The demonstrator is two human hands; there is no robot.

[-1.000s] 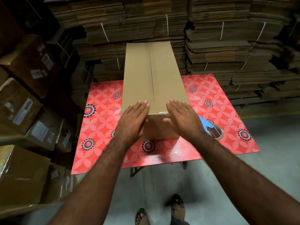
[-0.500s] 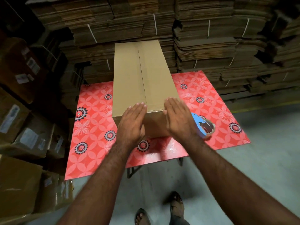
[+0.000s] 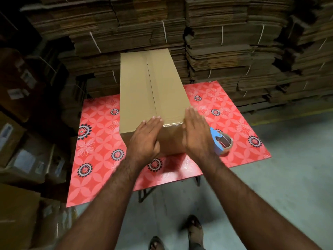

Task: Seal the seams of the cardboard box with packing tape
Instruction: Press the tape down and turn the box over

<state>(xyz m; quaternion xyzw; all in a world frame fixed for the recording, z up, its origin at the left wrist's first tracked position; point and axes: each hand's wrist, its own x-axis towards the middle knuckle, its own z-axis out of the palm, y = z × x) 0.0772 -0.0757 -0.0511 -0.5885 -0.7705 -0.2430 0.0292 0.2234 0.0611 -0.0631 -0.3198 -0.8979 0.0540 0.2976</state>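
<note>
We see pale labels on the stacked brown cartons (image 3: 12, 139) at our left, but they are blurred and we cannot read any writing or brand on them, nor on the box itself.

Our left hand (image 3: 146, 139) lies flat with fingers straight and close together, fingertips on the top face of the long plain brown cardboard box (image 3: 151, 91) right at its near edge, palm over the near end face. Our right hand (image 3: 196, 132) is also flat, fingers straight and together, pressed along the box's near right corner, fingertips reaching up past the top edge. Neither hand grasps anything; both simply press on the cardboard.

The box rests on the red table top with white floral pattern and black-and-white rosettes (image 3: 97, 159), its long axis running away from us toward the bundled stacks of flattened brown cardboard (image 3: 225, 51) behind, with the far end overhanging the table's back edge. The centre seam runs lengthwise down the top face. A glossy strip shows along the near top edge between our hands.

A blue tape dispenser holding a roll of brown packing tape (image 3: 222, 141) lies on the table just right of our right hand, partly hidden by it.
</note>
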